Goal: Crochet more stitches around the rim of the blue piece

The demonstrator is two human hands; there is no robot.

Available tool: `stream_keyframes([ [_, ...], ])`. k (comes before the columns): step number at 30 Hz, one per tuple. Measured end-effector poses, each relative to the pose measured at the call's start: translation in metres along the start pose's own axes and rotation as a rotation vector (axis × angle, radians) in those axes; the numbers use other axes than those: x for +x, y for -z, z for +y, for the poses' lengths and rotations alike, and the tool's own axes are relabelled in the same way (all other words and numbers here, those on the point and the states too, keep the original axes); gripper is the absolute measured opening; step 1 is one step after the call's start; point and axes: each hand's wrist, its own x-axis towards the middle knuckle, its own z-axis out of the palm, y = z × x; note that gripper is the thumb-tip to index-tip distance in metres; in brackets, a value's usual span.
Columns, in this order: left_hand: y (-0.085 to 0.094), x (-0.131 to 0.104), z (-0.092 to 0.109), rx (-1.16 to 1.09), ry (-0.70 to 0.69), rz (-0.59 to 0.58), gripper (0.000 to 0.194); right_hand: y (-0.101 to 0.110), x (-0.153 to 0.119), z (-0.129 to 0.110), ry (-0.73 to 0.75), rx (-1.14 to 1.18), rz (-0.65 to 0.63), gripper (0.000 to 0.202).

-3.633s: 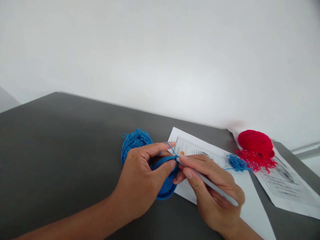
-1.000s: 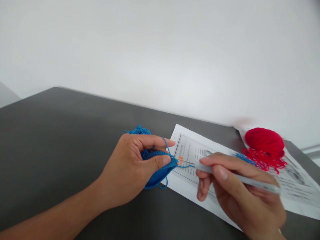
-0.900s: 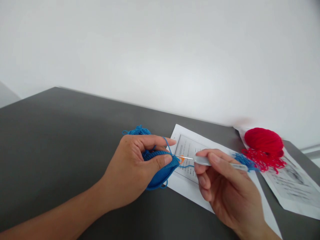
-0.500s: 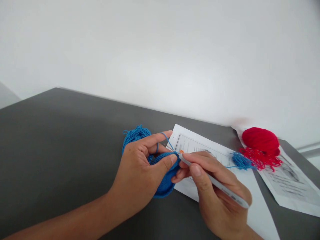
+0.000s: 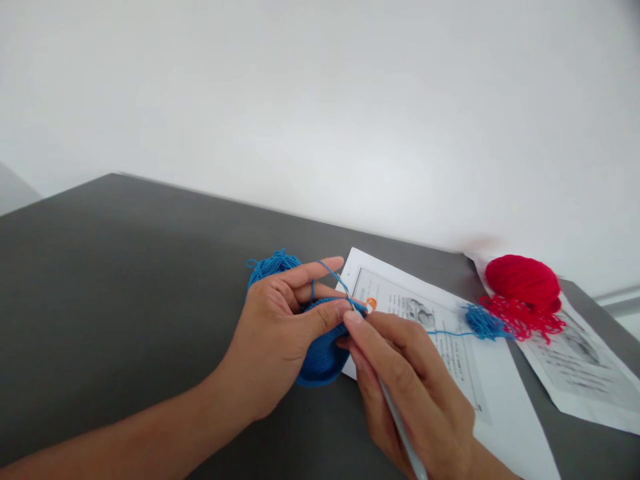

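Observation:
My left hand (image 5: pixel 280 333) pinches the top edge of a blue crochet piece (image 5: pixel 323 360), thumb in front and index finger stretched out. A strand of blue yarn (image 5: pixel 331 270) runs over that index finger down to the hook's tip. My right hand (image 5: pixel 420 387) is closed around a grey-handled crochet hook (image 5: pixel 400 420), its tip at the edge of the piece close to my left thumb. An orange stitch marker (image 5: pixel 371 305) shows just beyond the hook tip. Behind my left hand lies a blue yarn skein (image 5: pixel 274 264), partly hidden.
Under my right hand lies a printed sheet (image 5: pixel 505 393). A small blue yarn bundle (image 5: pixel 483 322) with a trailing strand rests on its right side. Farther right, a red yarn ball (image 5: pixel 523 283) sits on a second printed sheet (image 5: pixel 590 393). A white wall (image 5: pixel 300 100) rises behind the dark table (image 5: pixel 125 300).
My right hand has turned, so the hook's handle now points down toward the bottom edge rather than right. The orange marker shows more fully. My left hand has barely moved.

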Motion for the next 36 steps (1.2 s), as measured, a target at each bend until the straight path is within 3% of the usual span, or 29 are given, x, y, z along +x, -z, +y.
stream_keyframes([
  [3,0.002,-0.002,0.006,-0.082,0.053,-0.067,0.058,0.007,-0.007,-0.002,0.000,-0.079,-0.021,0.050],
  [7,0.007,-0.004,0.013,-0.115,0.107,-0.169,0.050,0.022,-0.007,0.003,-0.002,0.024,-0.138,0.072],
  [11,0.013,-0.002,0.015,-0.067,0.105,-0.216,0.049,0.031,0.001,0.013,0.018,0.146,-0.099,0.061],
  [13,0.016,0.001,0.015,-0.031,0.089,-0.212,0.051,0.034,0.008,0.017,-0.032,0.237,-0.159,0.058],
  [17,0.020,0.006,0.014,0.031,0.089,-0.232,0.052,0.040,0.019,0.021,-0.160,0.546,-0.154,0.049],
  [20,0.023,0.010,0.015,0.095,0.119,-0.261,0.052,0.042,0.020,0.025,-0.233,0.652,-0.168,0.042],
  [27,0.028,0.013,0.017,0.173,0.140,-0.278,0.050,0.049,0.012,0.036,-0.289,0.681,-0.214,0.041],
  [36,0.028,0.015,0.018,0.269,0.189,-0.268,0.058,0.060,0.029,0.035,-0.236,0.622,-0.283,0.038],
])
